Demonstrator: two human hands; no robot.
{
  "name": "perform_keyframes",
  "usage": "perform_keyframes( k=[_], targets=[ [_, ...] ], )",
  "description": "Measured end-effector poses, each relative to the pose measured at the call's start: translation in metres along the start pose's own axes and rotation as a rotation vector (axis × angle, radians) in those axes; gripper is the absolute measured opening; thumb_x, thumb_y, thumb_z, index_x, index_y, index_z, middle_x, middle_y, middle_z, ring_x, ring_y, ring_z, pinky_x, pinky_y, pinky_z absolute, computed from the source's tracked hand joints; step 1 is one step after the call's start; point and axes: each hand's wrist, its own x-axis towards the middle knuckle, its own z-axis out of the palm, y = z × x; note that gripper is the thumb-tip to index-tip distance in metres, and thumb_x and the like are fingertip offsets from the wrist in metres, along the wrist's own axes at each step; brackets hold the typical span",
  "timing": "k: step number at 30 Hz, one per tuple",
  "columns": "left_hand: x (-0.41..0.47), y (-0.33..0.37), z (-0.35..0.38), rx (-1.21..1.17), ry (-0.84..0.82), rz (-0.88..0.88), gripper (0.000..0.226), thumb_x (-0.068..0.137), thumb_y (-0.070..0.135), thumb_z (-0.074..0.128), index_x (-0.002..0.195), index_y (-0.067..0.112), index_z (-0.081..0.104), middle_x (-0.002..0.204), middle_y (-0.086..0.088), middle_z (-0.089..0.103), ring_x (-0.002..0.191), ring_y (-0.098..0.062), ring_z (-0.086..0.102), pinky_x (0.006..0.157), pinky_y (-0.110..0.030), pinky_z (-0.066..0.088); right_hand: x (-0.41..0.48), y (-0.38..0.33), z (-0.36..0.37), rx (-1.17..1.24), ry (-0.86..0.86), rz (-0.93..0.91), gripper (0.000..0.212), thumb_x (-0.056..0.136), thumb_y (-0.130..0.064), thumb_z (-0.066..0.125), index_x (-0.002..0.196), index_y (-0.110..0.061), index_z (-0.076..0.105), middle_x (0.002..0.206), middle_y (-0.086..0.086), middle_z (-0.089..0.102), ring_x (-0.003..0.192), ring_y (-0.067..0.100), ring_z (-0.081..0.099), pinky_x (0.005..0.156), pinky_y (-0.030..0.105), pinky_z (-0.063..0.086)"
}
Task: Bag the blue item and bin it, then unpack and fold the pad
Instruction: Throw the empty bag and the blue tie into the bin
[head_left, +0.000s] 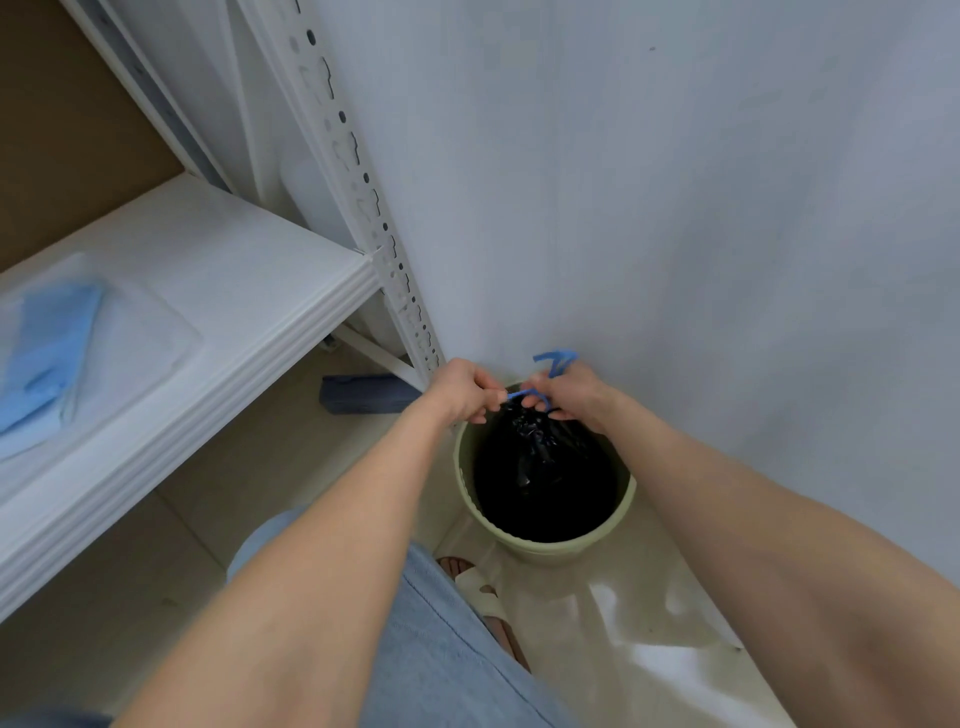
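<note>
A: Where were the hands?

B: Both were over the bin (566, 551). The left hand (465, 392) was curled round one end of the blue string (514, 396). The right hand (569, 397) pinched the other end, with a loop of string sticking up above its knuckles.

A: And the bag (540, 457)?

B: It was black, and its neck was gathered tight just under the hands. Its body sat down inside the green bin. What it held could not be seen.

A: Where did the bin stand?

B: On the pale floor (649, 597), close against the wall (675, 208) and just right of the shelf's slotted post (363, 192).

A: And the pad (49, 343)?

B: Blue and folded, inside a clear wrapper, lying flat on the white shelf (234, 270) at the far left, well apart from the hands.

A: Anything else?

B: A blue-grey block (363, 400) lay on the floor under the shelf, near the left hand. A foot in a white sandal (483, 587) stood just in front of the bin, beside a denim leg.
</note>
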Motion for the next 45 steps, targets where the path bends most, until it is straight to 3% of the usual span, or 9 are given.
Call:
perform_keyframes(
  k=[3, 7, 11, 19, 22, 26, 30, 34, 45],
  targets=[
    [-0.011, 0.005, -0.001, 0.057, -0.219, -0.051, 0.008, 0.087, 0.011, 0.065, 0.091, 0.013, 0.071, 0.072, 0.001, 0.061, 0.066, -0.007, 0.053, 0.065, -0.019, 0.051, 0.003, 0.000, -0.001, 0.012, 0.051, -0.040, 0.021, 0.093, 0.000, 0.051, 0.078, -0.012, 0.058, 0.067, 0.001, 0.055, 0.056, 0.007, 0.046, 0.054, 0.015, 0.039],
    [-0.004, 0.005, 0.014, 0.057, -0.005, 0.053, 0.026, 0.086, 0.000, 0.055, 0.108, 0.008, 0.066, 0.089, -0.006, 0.063, 0.069, -0.013, 0.054, 0.061, -0.023, 0.045, 0.004, -0.003, 0.001, -0.208, -0.001, -0.166, 0.027, 0.082, 0.013, 0.061, 0.070, -0.010, 0.055, 0.064, 0.004, 0.052, 0.048, 0.002, 0.052, 0.053, 0.015, 0.043],
    [0.003, 0.004, 0.034, 0.114, 0.018, 0.089, 0.035, 0.085, 0.001, 0.060, 0.119, 0.009, 0.059, 0.114, -0.008, 0.065, 0.097, -0.027, 0.063, 0.076, -0.028, 0.052, 0.006, 0.002, 0.002, -0.361, 0.028, -0.283, 0.018, 0.080, 0.005, 0.063, 0.098, 0.004, 0.064, 0.085, 0.008, 0.061, 0.081, 0.017, 0.055, 0.071, 0.025, 0.041],
    [0.017, -0.003, 0.042, 0.053, 0.083, -0.033, 0.004, 0.083, 0.008, 0.067, 0.081, 0.010, 0.065, 0.084, -0.009, 0.063, 0.081, -0.017, 0.056, 0.082, -0.032, 0.052, 0.004, 0.006, 0.007, -0.484, 0.129, -0.341, 0.019, 0.079, 0.004, 0.054, 0.082, -0.015, 0.053, 0.082, 0.005, 0.057, 0.077, 0.020, 0.052, 0.065, 0.026, 0.038],
    [0.018, -0.004, 0.043, -0.070, 0.059, -0.080, 0.023, 0.082, 0.006, 0.066, 0.066, 0.020, 0.059, 0.069, -0.001, 0.060, 0.082, -0.017, 0.057, 0.083, -0.029, 0.050, -0.001, 0.009, 0.009, -0.613, 0.136, -0.381, 0.024, 0.078, 0.005, 0.049, 0.087, -0.015, 0.058, 0.092, 0.006, 0.059, 0.084, 0.023, 0.054, 0.076, 0.032, 0.045],
    [0.016, -0.004, 0.044, -0.100, 0.083, -0.078, 0.018, 0.080, 0.003, 0.064, 0.072, 0.019, 0.059, 0.075, -0.001, 0.062, 0.083, -0.017, 0.059, 0.091, -0.030, 0.052, 0.002, 0.016, 0.011, -0.722, 0.207, -0.370, 0.024, 0.084, -0.002, 0.049, 0.101, -0.015, 0.060, 0.103, 0.008, 0.059, 0.093, 0.028, 0.057, 0.081, 0.036, 0.048],
    [0.009, 0.000, 0.042, -0.168, 0.049, -0.077, 0.016, 0.088, 0.002, 0.055, 0.084, 0.016, 0.062, 0.071, 0.003, 0.055, 0.071, -0.012, 0.053, 0.068, -0.022, 0.048, 0.006, 0.017, 0.010, -0.849, 0.225, -0.322, 0.020, 0.091, -0.008, 0.048, 0.106, -0.009, 0.060, 0.109, 0.012, 0.054, 0.099, 0.033, 0.056, 0.079, 0.036, 0.046],
    [0.003, 0.003, 0.040, -0.195, -0.050, -0.100, 0.031, 0.093, 0.001, 0.044, 0.114, 0.011, 0.064, 0.072, 0.003, 0.054, 0.062, -0.007, 0.048, 0.055, -0.019, 0.044, 0.004, 0.021, 0.010, -0.677, 0.217, -0.293, 0.009, 0.089, -0.008, 0.048, 0.092, -0.016, 0.053, 0.098, 0.010, 0.056, 0.086, 0.028, 0.053, 0.072, 0.034, 0.042],
    [0.008, -0.003, 0.040, -0.210, -0.029, -0.158, 0.020, 0.095, 0.003, 0.052, 0.104, 0.016, 0.065, 0.069, 0.003, 0.049, 0.057, -0.006, 0.043, 0.054, -0.016, 0.045, 0.003, 0.020, 0.006, 0.006, 0.074, -0.104, 0.021, 0.086, 0.008, 0.061, 0.072, -0.008, 0.055, 0.068, 0.005, 0.056, 0.061, 0.014, 0.055, 0.057, 0.019, 0.054]
  ],
)
